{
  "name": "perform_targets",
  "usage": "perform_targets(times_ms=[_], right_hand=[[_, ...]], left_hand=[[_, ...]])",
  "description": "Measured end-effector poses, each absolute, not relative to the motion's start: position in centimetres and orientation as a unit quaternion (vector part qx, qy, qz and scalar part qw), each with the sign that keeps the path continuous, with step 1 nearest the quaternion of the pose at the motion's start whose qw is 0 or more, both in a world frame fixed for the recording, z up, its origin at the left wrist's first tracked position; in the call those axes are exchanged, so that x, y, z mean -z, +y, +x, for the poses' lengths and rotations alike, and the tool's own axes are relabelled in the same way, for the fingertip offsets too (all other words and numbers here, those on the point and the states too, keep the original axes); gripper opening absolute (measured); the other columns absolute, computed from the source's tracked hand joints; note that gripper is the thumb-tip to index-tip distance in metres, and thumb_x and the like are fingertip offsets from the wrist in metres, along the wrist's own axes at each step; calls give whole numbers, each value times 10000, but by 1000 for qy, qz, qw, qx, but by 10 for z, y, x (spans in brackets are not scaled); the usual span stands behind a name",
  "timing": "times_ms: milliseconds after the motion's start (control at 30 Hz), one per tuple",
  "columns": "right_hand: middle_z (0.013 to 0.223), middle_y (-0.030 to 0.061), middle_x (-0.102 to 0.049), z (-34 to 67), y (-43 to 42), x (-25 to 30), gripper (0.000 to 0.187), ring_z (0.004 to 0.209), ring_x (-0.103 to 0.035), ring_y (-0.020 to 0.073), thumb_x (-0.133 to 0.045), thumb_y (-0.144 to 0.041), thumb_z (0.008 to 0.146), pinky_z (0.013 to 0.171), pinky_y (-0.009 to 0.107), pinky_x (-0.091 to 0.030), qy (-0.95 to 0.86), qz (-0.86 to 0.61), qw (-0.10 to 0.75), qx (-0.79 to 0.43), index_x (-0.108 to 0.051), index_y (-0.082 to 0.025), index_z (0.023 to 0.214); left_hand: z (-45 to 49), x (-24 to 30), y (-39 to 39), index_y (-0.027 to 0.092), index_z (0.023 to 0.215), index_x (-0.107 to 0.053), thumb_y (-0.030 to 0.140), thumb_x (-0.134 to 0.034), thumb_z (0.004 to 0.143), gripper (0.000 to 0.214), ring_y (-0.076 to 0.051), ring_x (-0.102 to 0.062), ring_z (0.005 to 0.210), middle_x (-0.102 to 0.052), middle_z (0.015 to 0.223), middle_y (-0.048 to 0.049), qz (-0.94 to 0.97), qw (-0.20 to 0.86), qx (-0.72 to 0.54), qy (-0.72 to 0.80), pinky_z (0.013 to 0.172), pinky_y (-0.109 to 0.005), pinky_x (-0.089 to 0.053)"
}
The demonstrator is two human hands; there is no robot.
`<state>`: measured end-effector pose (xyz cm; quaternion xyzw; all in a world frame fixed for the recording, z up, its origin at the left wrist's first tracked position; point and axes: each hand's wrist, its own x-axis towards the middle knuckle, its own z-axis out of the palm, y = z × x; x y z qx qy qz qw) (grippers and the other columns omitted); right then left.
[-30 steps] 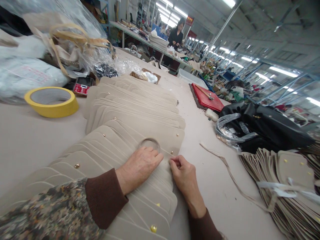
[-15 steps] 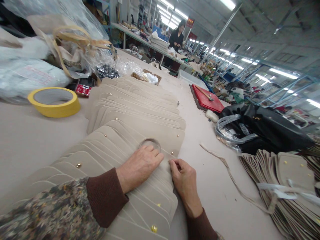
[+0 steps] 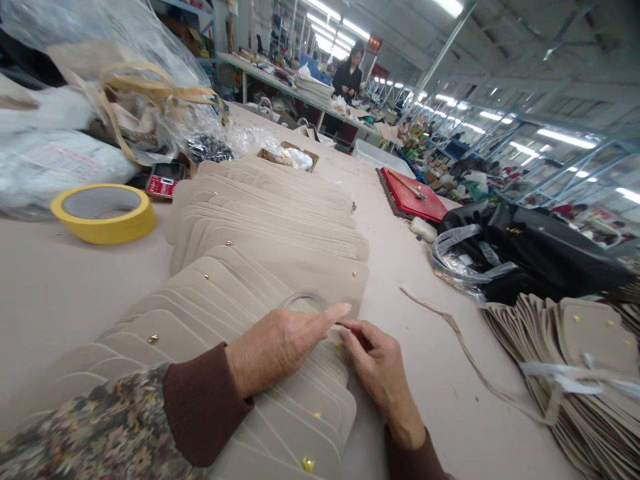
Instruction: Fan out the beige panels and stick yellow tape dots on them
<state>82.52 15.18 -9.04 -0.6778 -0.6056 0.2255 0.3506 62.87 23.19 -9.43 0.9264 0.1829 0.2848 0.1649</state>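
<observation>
Beige flat panels (image 3: 280, 247) with rounded corners lie fanned in overlapping rows. Small gold studs (image 3: 153, 339) show on several of them, and yellow bits cover some near the front. My left hand (image 3: 280, 347) rests over the panels, palm down, its fingers together and pointing right. Behind its knuckles shows the rim of a thin grey ring (image 3: 303, 295), seemingly held under that hand; its lower part is hidden. My right hand (image 3: 380, 363) is pinched at the panels' right edge, thumb against forefinger. Its fingertips meet those of my left hand, and a small dark sliver shows there.
A yellow tape roll (image 3: 104, 213) lies left, before plastic-wrapped goods (image 3: 60, 157). On the right are a black bag (image 3: 540, 247), a tied bundle of beige panels (image 3: 590, 340), a loose strap (image 3: 465, 347) and a hammer on a red pad (image 3: 417, 203). A person (image 3: 347, 77) stands far back.
My left hand has shifted right and its curled fingers have straightened to meet my right fingertips. The grey ring has moved slightly right and nearer with it. A stud beside them is now covered.
</observation>
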Motion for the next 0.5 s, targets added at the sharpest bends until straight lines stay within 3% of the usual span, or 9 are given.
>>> perform_targets(times_ms=[133,300,433,500], right_hand=[[875,52,-711,815,152,89,164,732,-641,156,-581,-192,867,692,268,-515,-667,-598,428,-122,-670,-188,1006],[823,52,-702,806,156,90,163,751,-643,162,-507,-125,888,709,280,-507,-737,-559,378,-47,-649,-203,898],[682,25,-664,802,156,92,166,599,-603,138,-507,-106,856,604,249,-467,-733,-571,370,17,-636,-190,794],[652,17,-652,799,155,92,156,568,-589,131,-521,-103,828,585,242,-459,-718,-583,380,19,-643,-183,776]], left_hand=[[630,97,230,141,1399,-291,199,-416,998,424,-177,-697,810,-712,951,-66,927,150,-276,205,670,-274,-543],[632,97,229,132,1321,-356,193,-421,992,341,-172,-689,804,-700,925,-50,929,165,-270,194,660,-270,-517],[632,90,230,173,985,-506,159,-427,976,80,-148,-619,685,-630,787,4,932,179,-240,202,591,-255,-435],[632,87,231,181,873,-504,142,-429,967,126,-142,-573,649,-597,756,11,937,175,-223,206,582,-256,-404]])
